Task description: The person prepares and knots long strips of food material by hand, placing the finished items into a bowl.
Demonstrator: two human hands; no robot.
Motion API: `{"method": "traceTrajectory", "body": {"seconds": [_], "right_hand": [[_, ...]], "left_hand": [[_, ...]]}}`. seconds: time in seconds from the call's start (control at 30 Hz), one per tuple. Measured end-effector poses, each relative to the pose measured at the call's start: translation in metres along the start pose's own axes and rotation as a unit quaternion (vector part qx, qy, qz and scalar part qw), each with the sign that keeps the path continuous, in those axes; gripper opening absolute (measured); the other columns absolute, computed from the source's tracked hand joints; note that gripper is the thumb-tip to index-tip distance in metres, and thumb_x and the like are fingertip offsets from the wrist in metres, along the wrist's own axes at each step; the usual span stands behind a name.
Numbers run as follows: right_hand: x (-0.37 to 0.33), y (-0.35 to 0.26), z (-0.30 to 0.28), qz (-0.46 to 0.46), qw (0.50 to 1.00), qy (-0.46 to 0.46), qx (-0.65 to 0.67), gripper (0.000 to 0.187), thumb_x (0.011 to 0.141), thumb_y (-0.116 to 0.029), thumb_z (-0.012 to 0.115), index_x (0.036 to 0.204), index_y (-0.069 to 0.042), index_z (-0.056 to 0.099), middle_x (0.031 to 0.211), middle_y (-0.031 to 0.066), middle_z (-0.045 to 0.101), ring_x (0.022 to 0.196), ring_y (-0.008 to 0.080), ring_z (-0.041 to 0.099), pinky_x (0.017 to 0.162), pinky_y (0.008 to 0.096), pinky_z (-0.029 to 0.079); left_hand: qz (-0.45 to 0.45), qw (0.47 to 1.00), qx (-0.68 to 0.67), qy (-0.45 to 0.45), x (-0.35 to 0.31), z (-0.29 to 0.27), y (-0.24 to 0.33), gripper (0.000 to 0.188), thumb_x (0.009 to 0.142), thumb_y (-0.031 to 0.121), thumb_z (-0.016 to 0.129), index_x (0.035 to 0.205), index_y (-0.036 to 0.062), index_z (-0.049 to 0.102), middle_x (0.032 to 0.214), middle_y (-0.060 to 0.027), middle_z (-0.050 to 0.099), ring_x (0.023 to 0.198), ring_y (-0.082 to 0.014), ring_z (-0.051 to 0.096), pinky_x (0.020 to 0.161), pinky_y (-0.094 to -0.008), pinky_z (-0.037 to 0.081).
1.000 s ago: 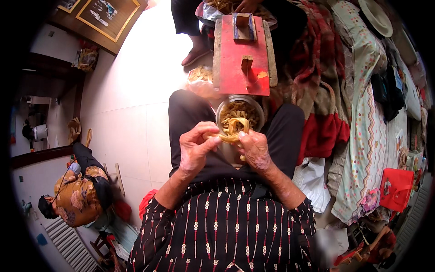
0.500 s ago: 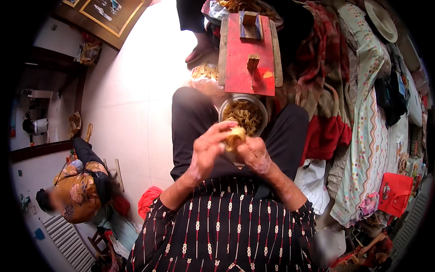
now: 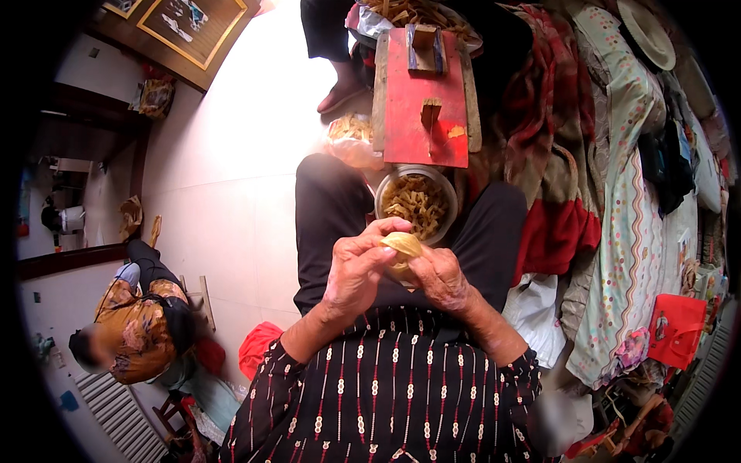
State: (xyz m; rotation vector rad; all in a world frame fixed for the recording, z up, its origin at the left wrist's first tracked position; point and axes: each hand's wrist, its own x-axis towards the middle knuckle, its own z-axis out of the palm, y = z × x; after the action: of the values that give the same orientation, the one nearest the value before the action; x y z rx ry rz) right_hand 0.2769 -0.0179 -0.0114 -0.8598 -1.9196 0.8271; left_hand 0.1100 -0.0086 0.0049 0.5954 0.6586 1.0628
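Observation:
My left hand [image 3: 355,268] and my right hand [image 3: 441,278] meet above my lap, fingers closed. Between their fingertips is a pale yellow, curved, folded strip [image 3: 403,244]; its lower part is partly hidden by the fingers. Just beyond the hands, between my knees, stands a white bucket [image 3: 380,202] holding many tan curled pieces [image 3: 417,202] of similar look. Past the bucket lies a red board [image 3: 405,143] with a small upright wooden block [image 3: 431,113] and a second wooden block [image 3: 424,54] farther back. What the strip is made of, I cannot tell.
A plastic bag of tan strips [image 3: 353,139] lies left of the board, near another person's leg [image 3: 338,91]. More strips [image 3: 421,11] are behind the board. Blankets [image 3: 532,147] hang at right. Another person [image 3: 143,324] sits at left by a stool [image 3: 206,302].
The yellow strip has moved slightly nearer to me and shows a rounded, folded top. My left fingers have shifted from lying across it to pinching its side.

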Motion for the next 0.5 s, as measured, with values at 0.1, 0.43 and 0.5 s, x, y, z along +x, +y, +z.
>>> {"method": "traceTrajectory", "body": {"seconds": [0.1,0.43,0.5], "right_hand": [[-0.003,-0.004,-0.006,0.062,0.995,-0.040,0.059,0.017,0.083,-0.001,0.053,0.099,0.005,0.055,0.086,0.0182,0.055,0.064,0.0311,0.059,0.055,0.0394,0.047],[-0.003,0.001,-0.011,-0.049,0.980,0.002,-0.195,0.017,0.079,-0.008,0.063,0.089,0.002,0.054,0.067,0.0106,0.056,0.056,0.0247,0.059,0.045,0.0365,0.046],[-0.001,0.003,-0.019,-0.069,0.965,-0.026,-0.251,0.018,0.079,-0.009,0.063,0.088,0.003,0.053,0.067,0.0107,0.056,0.057,0.0238,0.059,0.045,0.0351,0.046]], "left_hand": [[-0.093,0.993,-0.067,0.026,-0.002,0.017,0.013,0.017,0.081,0.009,0.061,0.087,-0.0071,0.065,0.114,-0.0132,0.055,0.102,-0.0193,0.056,0.091,-0.0312,0.043],[0.060,0.918,0.391,-0.039,0.011,0.002,0.008,0.010,0.080,0.003,0.053,0.088,-0.0014,0.058,0.103,-0.0121,0.057,0.093,-0.0157,0.056,0.086,-0.0285,0.044],[-0.060,0.874,0.476,-0.081,0.008,-0.008,0.015,0.015,0.087,0.006,0.053,0.096,-0.0042,0.059,0.091,-0.0097,0.061,0.082,-0.0148,0.059,0.079,-0.0277,0.048]]}}
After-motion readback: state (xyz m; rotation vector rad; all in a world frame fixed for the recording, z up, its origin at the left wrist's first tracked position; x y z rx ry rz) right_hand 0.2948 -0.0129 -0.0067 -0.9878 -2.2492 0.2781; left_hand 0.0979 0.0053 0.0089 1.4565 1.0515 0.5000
